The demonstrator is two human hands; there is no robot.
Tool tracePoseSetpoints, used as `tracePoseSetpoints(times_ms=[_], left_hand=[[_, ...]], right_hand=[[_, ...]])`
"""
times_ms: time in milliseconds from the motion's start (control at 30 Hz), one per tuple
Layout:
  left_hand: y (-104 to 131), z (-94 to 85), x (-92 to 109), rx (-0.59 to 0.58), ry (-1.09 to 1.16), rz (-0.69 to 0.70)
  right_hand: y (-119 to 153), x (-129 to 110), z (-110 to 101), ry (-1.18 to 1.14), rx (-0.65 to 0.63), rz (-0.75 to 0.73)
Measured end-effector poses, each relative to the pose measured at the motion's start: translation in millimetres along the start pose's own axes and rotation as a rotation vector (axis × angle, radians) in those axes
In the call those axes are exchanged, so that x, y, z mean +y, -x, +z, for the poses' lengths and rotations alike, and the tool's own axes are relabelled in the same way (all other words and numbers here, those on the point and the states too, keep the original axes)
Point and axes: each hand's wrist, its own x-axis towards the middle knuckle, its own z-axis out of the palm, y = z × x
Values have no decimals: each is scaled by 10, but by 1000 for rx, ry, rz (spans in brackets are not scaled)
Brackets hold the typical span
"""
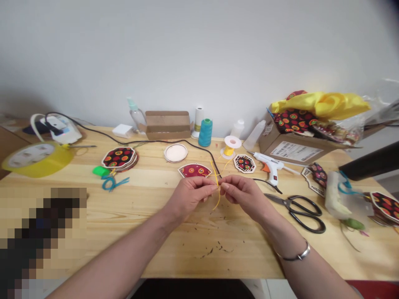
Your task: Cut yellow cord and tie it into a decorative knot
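Both my hands meet at the middle of the table, fingertips pinched close together on a thin yellow cord [216, 204]. My left hand [195, 192] grips it from the left side, and my right hand [240, 190] from the right. A loose end hangs below my fingers, and another strand rises above them. Just beyond lies a red patterned fan-shaped piece [193, 170] with a pale edge. The cord runs back toward a white spool of yellow cord [230, 151]. Whether a knot sits between my fingertips is hidden.
Black-handled scissors [307, 213] and a white glue gun [272, 166] lie to the right, near a cardboard box [296, 148] of fabric. A teal thread cone [205, 133] stands behind. Stacked patterned pieces [120, 158] and a yellow tape roll [59, 162] are left. A black cable [149, 141] crosses the table.
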Motion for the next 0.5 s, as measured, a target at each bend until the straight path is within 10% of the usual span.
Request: tracePoseSetpoints(times_ms=[500], left_hand=[[-37,7,4,152,-8,-8]], right_hand=[[135,-10,95,404,184,-379]])
